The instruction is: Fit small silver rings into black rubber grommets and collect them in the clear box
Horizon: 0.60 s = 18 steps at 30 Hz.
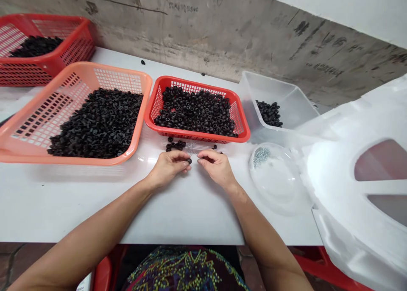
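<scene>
The **left hand [168,169]** is pinching one **black ring [189,160]** between its **fingers [183,156]**, which are closed on the part. The ring is sitting at the fingertips, directly above the bench. It is short and round, and the direction of its hole cannot be determined from this view.

The **right hand [217,168]** is holding its **fingers [201,158]** curled and nearly closed, just beside the ring. Whether they are gripping a small part cannot be determined.

Directions are given from the hands, with 12 o'clock facing the wall. At 12 o'clock, a **loose group of black rings [175,145]** and a **patch of tiny silvery pieces [190,148]** are lying on the **white bench [127,214]**. Beyond them, one **red basket [190,81]** is holding a large quantity of rings.

Two more baskets are standing at 10 o'clock, a **salmon-orange basket [104,70]** and a **far red basket [79,30]**, both containing rings. At 1 o'clock, one **transparent plastic tub [286,87]** is holding a smaller quantity. At 3 o'clock, one **round transparent dish [273,185]** is holding **silvery pieces [261,156]**, and a **white moulded foam piece [359,223]** is resting beside it.
</scene>
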Motion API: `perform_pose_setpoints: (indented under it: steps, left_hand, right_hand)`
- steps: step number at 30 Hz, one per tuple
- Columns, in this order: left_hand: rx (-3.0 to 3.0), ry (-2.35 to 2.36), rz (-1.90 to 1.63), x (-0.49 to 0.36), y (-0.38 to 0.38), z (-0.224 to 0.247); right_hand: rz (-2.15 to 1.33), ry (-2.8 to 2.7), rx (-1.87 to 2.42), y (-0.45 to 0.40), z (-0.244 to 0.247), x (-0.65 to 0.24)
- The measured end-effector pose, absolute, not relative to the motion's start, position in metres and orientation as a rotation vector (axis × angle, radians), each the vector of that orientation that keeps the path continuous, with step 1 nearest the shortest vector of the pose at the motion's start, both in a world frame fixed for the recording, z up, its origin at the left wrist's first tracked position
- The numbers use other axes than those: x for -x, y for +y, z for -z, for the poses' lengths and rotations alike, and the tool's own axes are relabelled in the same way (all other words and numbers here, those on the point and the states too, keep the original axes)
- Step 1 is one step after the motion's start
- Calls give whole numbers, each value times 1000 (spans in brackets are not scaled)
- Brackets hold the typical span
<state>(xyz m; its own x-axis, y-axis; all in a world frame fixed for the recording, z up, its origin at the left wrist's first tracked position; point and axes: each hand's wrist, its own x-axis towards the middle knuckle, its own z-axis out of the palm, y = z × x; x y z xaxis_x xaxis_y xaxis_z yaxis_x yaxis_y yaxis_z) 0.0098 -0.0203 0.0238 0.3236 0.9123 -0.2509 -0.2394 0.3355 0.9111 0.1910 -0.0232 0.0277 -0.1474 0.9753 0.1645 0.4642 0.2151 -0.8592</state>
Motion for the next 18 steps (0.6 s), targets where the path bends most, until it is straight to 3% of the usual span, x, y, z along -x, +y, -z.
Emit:
perform_pose_setpoints:
  steps: [18]
  left_hand:
    - [-571,631,-778,-8,-20,-24]
  right_hand:
    - [-770,-1628,1179,-37,-38,-176]
